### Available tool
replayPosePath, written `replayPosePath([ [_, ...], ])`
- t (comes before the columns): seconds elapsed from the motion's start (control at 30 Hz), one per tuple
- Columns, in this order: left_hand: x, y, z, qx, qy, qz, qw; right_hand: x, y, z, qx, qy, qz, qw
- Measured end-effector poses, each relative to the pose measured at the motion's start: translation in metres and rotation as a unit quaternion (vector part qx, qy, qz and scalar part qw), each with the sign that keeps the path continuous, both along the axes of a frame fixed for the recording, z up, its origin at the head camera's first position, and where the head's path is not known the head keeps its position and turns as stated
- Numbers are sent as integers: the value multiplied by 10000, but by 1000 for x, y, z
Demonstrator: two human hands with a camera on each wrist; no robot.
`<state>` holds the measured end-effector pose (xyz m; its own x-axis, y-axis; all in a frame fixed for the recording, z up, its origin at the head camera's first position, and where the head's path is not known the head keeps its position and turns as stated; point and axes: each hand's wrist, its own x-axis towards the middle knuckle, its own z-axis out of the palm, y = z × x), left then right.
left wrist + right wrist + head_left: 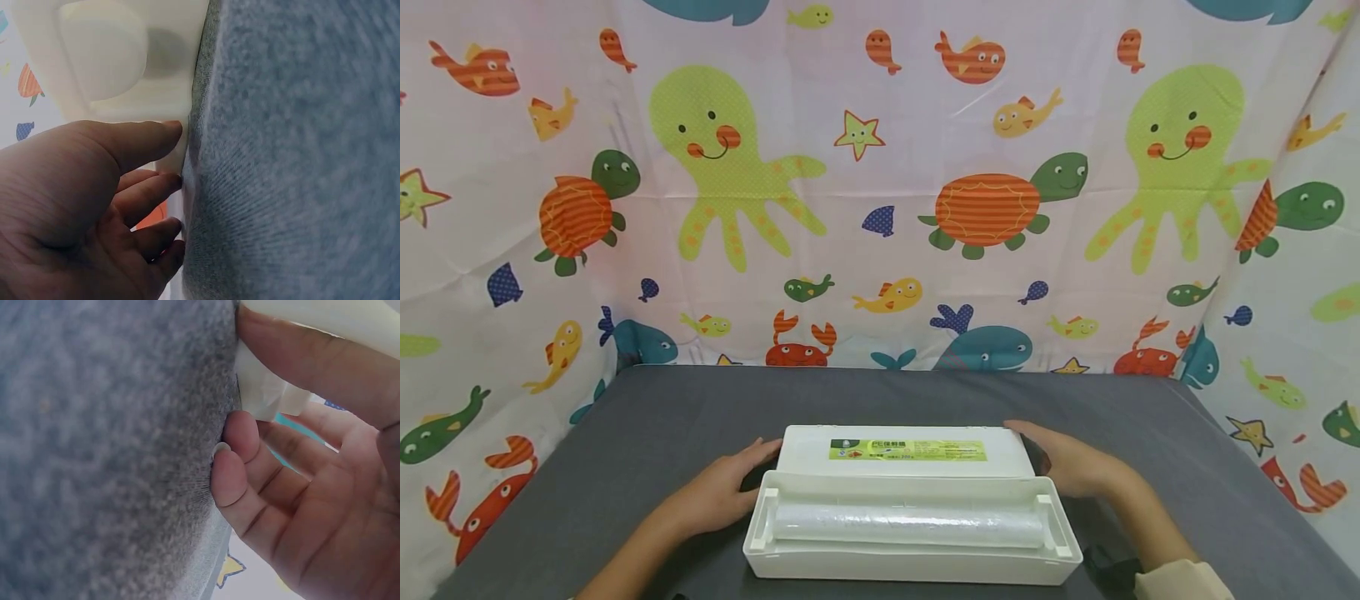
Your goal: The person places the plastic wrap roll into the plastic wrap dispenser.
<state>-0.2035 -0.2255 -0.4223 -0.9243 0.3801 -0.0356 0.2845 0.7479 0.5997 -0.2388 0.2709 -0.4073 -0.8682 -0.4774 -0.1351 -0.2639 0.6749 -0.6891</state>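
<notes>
A long white cling film box [917, 567] lies on the grey cloth, with a roll of clear cling film [910, 525] inside its tray. Right behind the tray is its white lid [805, 450], bearing a green and yellow label [907, 450]. My left hand [718, 492] rests at the left ends of tray and lid, its thumb [150, 140] by the tray's end wall and its fingers loosely bent. Over on the right, my right hand [1075, 462] lies along the lid's right end, index finger at the far corner. In the right wrist view, the fingertips [230, 478] are down at the cloth.
A grey cloth [715, 408] covers the table. Behind it and at both sides hangs a white curtain [850, 67] printed with sea animals. Beside the right forearm, a dark strap-like object [1112, 571] lies near the box's front right corner.
</notes>
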Motion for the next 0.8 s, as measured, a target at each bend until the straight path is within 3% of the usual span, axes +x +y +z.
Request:
replayPosePath([
  [0.27, 2, 3, 0, -38, -105, 154, 9998, -1, 4, 0, 32, 187, 164, 9997],
  [0.8, 0, -2, -1, 297, 125, -144, 9994, -2, 7, 3, -110, 330, 216, 9992],
])
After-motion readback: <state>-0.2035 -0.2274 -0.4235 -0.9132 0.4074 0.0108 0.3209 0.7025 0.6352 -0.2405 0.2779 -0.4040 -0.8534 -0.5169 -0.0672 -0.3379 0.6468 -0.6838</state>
